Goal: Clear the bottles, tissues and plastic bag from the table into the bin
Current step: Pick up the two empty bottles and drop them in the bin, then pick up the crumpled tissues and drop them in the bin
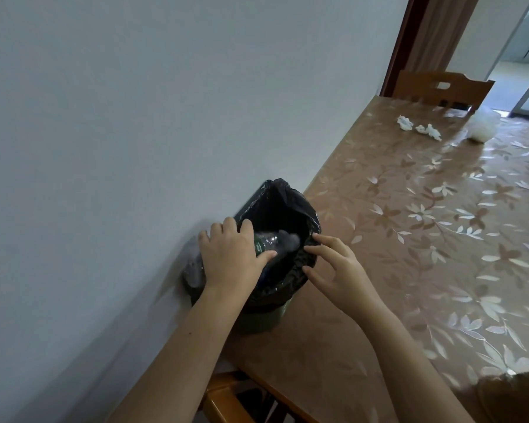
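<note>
- My left hand (229,257) fingers are wrapping the light, slippery bottle (272,244), tipping it into the bin (300,264).
- My right hand (339,270) fingers are spreading empty beside the rim.
- Tissues (422,128) are lying far beyond my fingers on the tabletop (409,270).

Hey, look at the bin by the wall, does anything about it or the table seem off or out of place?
The bin sits on the table itself, not the floor. Its black liner is bunched unevenly around the rim. A bottle lies slanted in the opening under the left hand. Crumpled tissues lie at the far end.
</note>
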